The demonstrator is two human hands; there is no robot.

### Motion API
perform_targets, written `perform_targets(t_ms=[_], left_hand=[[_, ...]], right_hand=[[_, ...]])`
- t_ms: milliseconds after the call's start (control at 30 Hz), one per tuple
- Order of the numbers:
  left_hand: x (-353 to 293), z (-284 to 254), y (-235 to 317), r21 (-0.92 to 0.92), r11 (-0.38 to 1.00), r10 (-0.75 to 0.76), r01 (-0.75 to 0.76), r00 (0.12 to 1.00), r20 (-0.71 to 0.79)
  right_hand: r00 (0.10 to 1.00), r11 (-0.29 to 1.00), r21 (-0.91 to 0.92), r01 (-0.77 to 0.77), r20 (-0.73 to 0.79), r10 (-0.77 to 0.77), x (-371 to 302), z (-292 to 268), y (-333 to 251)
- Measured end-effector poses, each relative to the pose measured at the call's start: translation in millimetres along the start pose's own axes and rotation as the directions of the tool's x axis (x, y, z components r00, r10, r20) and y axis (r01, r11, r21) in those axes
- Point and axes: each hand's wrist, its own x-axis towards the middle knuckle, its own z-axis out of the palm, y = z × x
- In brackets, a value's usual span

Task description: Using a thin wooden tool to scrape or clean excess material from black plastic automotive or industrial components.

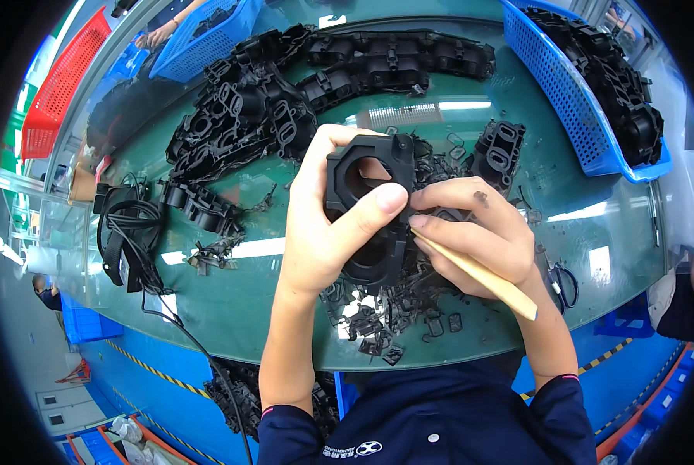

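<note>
My left hand (314, 232) is closed round a black moulded plastic part (393, 159) with round openings, held up over the table; the thumb presses on its near face. My right hand (490, 232) pinches a slim tool with a flat tan handle (482, 277) against the part's right edge. The handle slants down to the right, and the tool's working tip is hidden by the fingers and the part. Beneath both hands lie small black plastic scraps (378, 314) on the green table (285, 333). Another black part (498, 151) rests just beyond my right hand.
Black moulded parts (238, 116) are heaped at the back left, with a row (393, 62) along the far edge. A blue basket (564, 101) of parts stands back right, another blue basket (199, 46) back left. Coiled black cable (134, 232) lies left; small scissors (565, 285) lie right.
</note>
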Motion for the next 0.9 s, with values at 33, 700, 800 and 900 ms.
perform_targets(t_ms=[33,700,800,900], left_hand=[[0,1,0,0.018,1.0,0.003,-0.003,1.0,0.001],[0,1,-8,0.018,1.0,-0.006,0.007,0.998,-0.061],[-1,1,0,-0.143,0.966,-0.221,0.216,0.975,-0.016],[2,-8,1,0.04,0.976,-0.217,0.214,0.97,0.107]], right_hand=[[1.0,1.0,-0.023,0.016,-0.008,-0.016,-1,0,1],[1.0,0.999,-0.039,-0.015,-0.024,0.014,-8,9,4],[0.953,0.891,0.409,-0.196,-0.134,0.271,-10,2,7],[0.858,0.815,0.535,-0.222,-0.291,0.424,-6,-4,10]])
